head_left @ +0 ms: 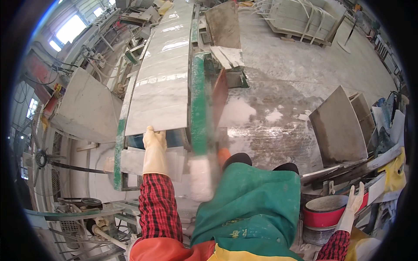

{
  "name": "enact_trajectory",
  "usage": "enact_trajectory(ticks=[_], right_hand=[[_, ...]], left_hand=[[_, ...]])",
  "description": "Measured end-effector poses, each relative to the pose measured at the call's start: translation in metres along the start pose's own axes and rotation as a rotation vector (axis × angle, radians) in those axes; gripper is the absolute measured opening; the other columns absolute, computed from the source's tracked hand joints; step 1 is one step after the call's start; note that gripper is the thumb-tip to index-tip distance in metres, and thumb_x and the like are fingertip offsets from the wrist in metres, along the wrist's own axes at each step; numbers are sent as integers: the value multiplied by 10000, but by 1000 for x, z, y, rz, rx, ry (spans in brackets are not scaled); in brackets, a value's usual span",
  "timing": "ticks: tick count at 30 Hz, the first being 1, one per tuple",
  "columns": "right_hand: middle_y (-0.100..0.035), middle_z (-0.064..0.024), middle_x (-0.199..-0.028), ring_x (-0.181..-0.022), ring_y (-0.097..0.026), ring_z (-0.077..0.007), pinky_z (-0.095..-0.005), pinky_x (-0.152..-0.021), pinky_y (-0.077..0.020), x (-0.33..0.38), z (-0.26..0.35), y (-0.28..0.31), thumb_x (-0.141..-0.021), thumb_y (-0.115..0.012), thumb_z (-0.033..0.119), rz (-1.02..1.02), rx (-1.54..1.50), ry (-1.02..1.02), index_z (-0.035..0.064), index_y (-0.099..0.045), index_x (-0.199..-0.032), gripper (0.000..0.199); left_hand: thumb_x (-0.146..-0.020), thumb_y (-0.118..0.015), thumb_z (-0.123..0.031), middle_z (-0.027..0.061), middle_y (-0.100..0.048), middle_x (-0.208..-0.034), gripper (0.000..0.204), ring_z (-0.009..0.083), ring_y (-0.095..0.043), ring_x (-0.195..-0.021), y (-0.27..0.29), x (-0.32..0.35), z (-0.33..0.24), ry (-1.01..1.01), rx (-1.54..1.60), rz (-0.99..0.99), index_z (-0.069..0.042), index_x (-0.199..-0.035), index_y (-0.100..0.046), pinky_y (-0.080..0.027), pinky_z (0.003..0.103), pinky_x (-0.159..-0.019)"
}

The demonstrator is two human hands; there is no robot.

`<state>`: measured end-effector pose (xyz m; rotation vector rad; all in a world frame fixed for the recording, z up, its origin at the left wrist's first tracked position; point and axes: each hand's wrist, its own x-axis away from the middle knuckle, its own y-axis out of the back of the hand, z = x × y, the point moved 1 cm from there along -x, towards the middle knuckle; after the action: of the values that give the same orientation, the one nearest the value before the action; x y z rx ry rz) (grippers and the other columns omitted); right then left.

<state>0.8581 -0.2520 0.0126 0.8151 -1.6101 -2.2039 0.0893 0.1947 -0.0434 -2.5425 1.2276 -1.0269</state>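
Gloved left hand (154, 141) on the long polished pale marble slab (163, 74).
Its fingers lie flat on the slab's near edge, beside the green machine rail (199, 100); right hand (356, 198), far right of the slab, spread open above a red basin (328, 213).

Your long stone slab (163, 74) lies flat on the green-framed machine bed (199, 100), its near edge overhanging the end. The wet concrete floor (283, 82) beside it carries grey tiles (337, 126) leaning upright and a stacked pallet (300, 19) farther off.
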Motion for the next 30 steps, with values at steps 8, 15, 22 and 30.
enact_trajectory(ticks=[8,15,22,30], right_hand=[[-520,-129,-1468,-1347,-486,-298,-377,-1134,-363,8,-1,-4,-941,-654,202,2,-11,3,50,-521,-1415,515],[-516,-127,-1470,-1356,-476,-295,-374,-1141,-353,11,3,-5,-936,-660,201,12,-16,6,52,-512,-1423,530],[-513,-122,-1476,-1357,-474,-297,-374,-1140,-349,18,17,-5,-928,-667,200,9,-25,15,52,-509,-1426,544],[-520,-136,-1467,-1345,-485,-304,-380,-1132,-356,24,15,-5,-939,-662,217,-57,-15,29,41,-510,-1422,536]], left_hand=[[-1004,-471,-203,177,-530,-1357,362,375,-558,-1225,2,-11,5,-32,193,21,-32,-1321,-432,-562,515,-965],[-988,-498,-201,181,-552,-1315,384,355,-587,-1191,6,-17,4,-44,176,67,-37,-1326,-418,-586,458,-919],[-991,-565,-271,110,-608,-999,302,202,-628,-808,7,-6,-16,-42,-295,-84,-2,-1126,-579,-603,291,-662],[-990,-592,-321,65,-597,-903,311,167,-616,-724,-10,40,-33,-16,-454,-55,-11,-1003,-589,-613,272,-622]])
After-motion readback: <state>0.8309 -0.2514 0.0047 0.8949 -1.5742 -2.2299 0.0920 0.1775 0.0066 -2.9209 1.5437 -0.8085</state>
